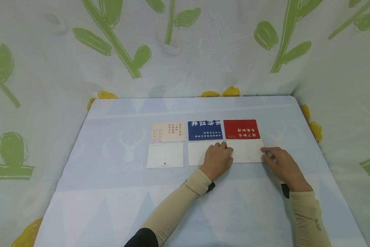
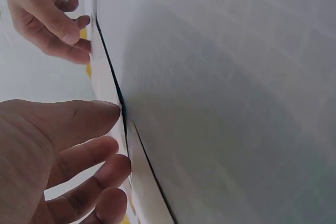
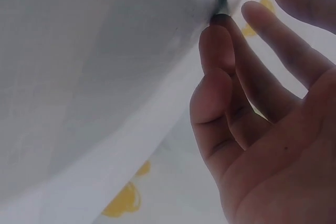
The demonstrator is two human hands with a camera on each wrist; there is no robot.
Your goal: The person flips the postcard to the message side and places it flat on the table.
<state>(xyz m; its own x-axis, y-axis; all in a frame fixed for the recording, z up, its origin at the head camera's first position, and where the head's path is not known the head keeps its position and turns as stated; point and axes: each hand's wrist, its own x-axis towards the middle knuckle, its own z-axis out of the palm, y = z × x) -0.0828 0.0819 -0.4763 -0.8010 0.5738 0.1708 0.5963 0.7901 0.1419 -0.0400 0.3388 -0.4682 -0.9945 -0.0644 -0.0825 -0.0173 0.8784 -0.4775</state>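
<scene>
Six cards lie in two rows. My left hand [image 1: 218, 158] sits at the left edge of the lower right white card [image 1: 245, 151], also overlapping the middle white card [image 1: 196, 153]. In the left wrist view its thumb [image 2: 102, 116] touches the card's near edge, with the other fingers loosely bent. At that card's right edge, the index and thumb tips of my right hand [image 1: 282, 166] touch it, a gap showing between them. Directly above is a red card [image 1: 241, 129], with a blue card [image 1: 205, 130] and a peach card [image 1: 169, 132] to its left.
Another white card [image 1: 165, 155] lies below the peach one at the lower left. The cards lie on a pale blue patterned tabletop [image 1: 111, 199]. Beyond its back edge and at both sides hangs a white sheet [image 1: 203, 61] printed with green leaves.
</scene>
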